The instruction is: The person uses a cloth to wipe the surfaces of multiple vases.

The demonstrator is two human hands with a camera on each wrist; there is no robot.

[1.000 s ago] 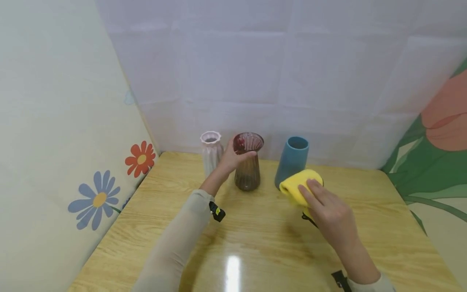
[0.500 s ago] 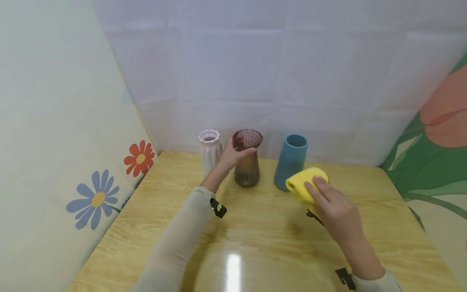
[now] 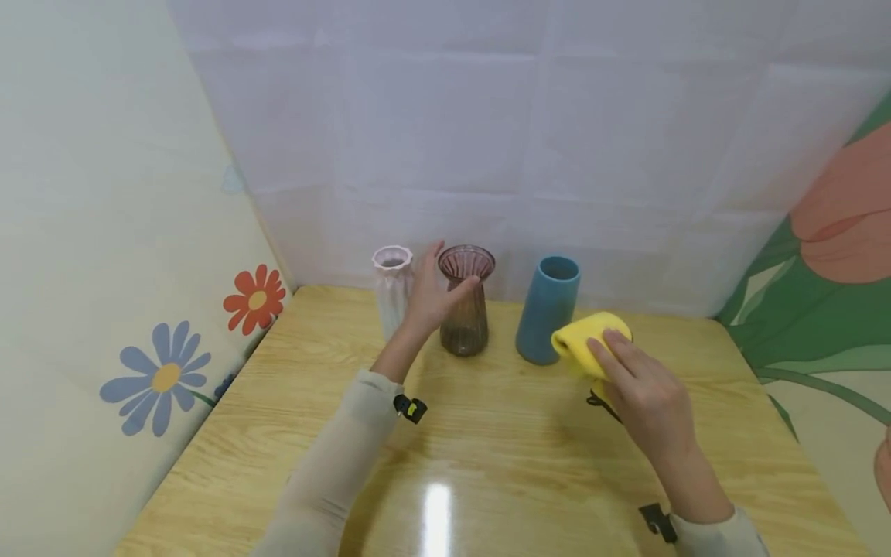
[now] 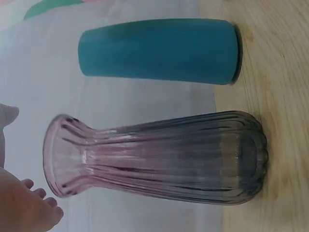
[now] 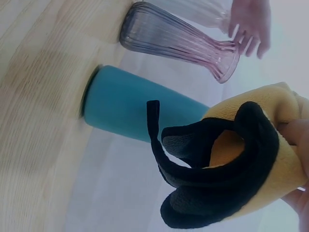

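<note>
A pink-to-grey ribbed glass vase point(image 3: 465, 313) stands upright on the table, between a white fluted vase point(image 3: 392, 294) and a blue tapered vase point(image 3: 546, 317). My left hand point(image 3: 430, 298) is beside the glass vase's rim, thumb and fingers spread. The left wrist view shows the hand point(image 4: 26, 205) apart from the glass vase point(image 4: 154, 157). Raised over the table, my right hand point(image 3: 647, 387) pinches a folded yellow cloth point(image 3: 588, 340). In the right wrist view, the cloth's black edging and loop point(image 5: 217, 179) hang in front of the blue vase point(image 5: 130, 101).
The wooden table point(image 3: 501, 464) meets a white sheet point(image 3: 431, 139) hung behind the vases. Flower-printed panels stand at the left point(image 3: 90, 232) and right point(image 3: 821, 309).
My left fingers have spread and come away from the glass vase's rim. My right hand has shifted slightly right with the cloth, away from the blue vase. The vases stay standing in place.
</note>
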